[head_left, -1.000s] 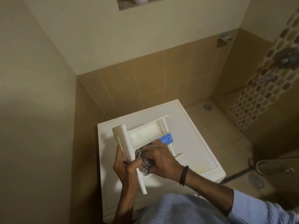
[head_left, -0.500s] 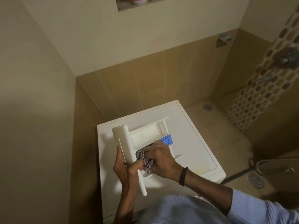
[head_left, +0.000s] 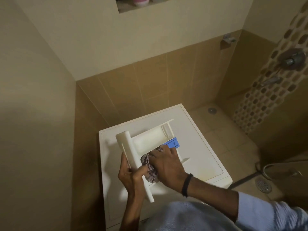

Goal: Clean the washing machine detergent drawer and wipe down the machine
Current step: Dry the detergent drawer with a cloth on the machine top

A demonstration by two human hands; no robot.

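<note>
White plastic is filling the middle of my view. The detergent drawer (head_left: 146,142) is lying on the flat top of the washing machine (head_left: 200,147), toward the machine's front left, with its long front panel facing me.

My left grip (head_left: 128,174) is clasping that panel, fingers curled round its outer face and thumb pressing the inner side. My right grip (head_left: 166,165) is holding a bunched checked cloth (head_left: 149,167) and pressing it into the drawer compartment nearest me. My fingertips are reaching the edge of the blue insert (head_left: 173,144). Hand and cloth are hiding that compartment's floor from me. A black wristband (head_left: 187,185) is sitting on my right wrist.

Brown wall tiles are rising behind the machine. To the machine's right, a metal floor drain (head_left: 264,185) is showing near the front, with a hose (head_left: 270,165) looping just beside it. A smaller drain (head_left: 212,110) is lying farther back. Farther right, taps (head_left: 291,60) are sticking out of a mosaic strip. High above the machine, a wall niche is holding a pink bottle (head_left: 141,1).

Since half a second ago, the drawer is staying where it was and my left grip is keeping its clasp. My right grip is shifting the cloth only slightly inside the same compartment.
</note>
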